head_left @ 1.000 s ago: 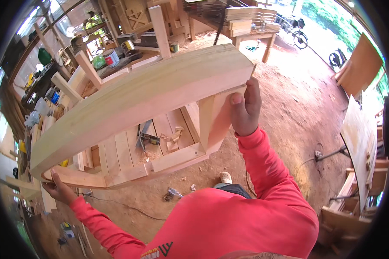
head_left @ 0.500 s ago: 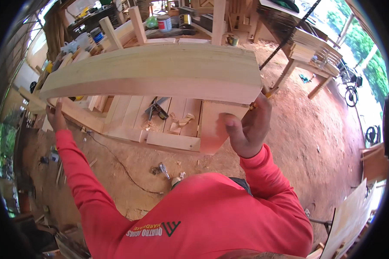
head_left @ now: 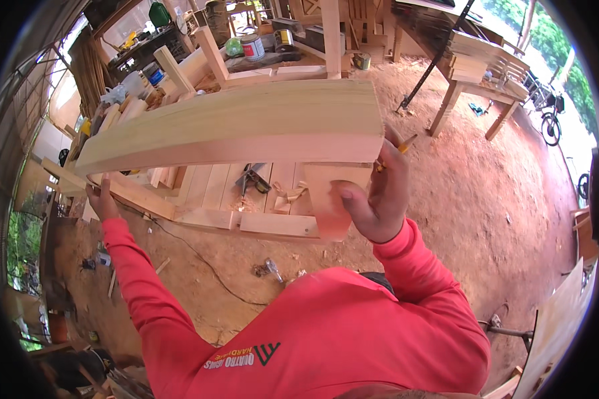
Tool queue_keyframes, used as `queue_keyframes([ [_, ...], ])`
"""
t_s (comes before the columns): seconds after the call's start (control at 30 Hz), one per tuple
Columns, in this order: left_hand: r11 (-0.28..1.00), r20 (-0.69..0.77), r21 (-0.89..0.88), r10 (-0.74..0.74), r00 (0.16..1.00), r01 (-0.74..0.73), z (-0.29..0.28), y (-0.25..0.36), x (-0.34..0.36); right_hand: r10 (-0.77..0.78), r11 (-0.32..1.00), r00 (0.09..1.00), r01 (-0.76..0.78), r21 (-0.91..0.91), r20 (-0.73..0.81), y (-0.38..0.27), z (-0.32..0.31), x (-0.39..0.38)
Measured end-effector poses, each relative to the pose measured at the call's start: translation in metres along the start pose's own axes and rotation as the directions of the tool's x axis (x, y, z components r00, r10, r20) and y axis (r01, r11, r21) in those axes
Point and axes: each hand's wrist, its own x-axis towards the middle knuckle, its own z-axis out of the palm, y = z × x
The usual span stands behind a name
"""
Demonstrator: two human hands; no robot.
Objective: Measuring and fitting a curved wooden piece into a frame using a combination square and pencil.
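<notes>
A thick, pale wooden board spans the view, its lower edge gently curved. My left hand reaches up at its left end, fingers closed against the underside. At the right end my right hand is curled by the board and an upright wooden leg, thumb on the near side. A yellow pencil-like stick pokes out from behind its fingers, which are partly hidden. Under the board, a hand plane and curled shavings lie on the slatted surface of a wooden frame.
Upright posts rise behind the board. Paint tins stand on the far bench. A small wooden table is at the far right, a bicycle beyond it. A cable and a clear bottle lie on the dirt floor.
The view has shifted, so the scene sits slightly lower. The board's right end appears farther left, with my right hand beside it and more of the yellow stick showing. Both hands keep their places.
</notes>
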Motion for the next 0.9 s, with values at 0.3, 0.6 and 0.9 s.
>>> queue_keyframes([
  [0.3, 0.999, 0.01, 0.041, 0.032, 0.999, -0.032, -0.006, -0.003, 0.004, 0.028, 1.0, 0.999, -0.028, 0.01, -0.025, -0.006, 0.008, -0.004],
  [0.6, 0.998, -0.049, 0.043, -0.038, 0.998, 0.04, -0.002, -0.002, 0.001, 0.1, 0.995, 0.992, -0.099, 0.013, -0.074, -0.011, 0.007, -0.005],
  [0.9, 0.996, -0.028, 0.072, -0.053, 0.998, 0.055, 0.007, 0.008, 0.0, 0.141, 0.988, 0.983, -0.133, 0.08, -0.113, -0.017, 0.0, -0.001],
])
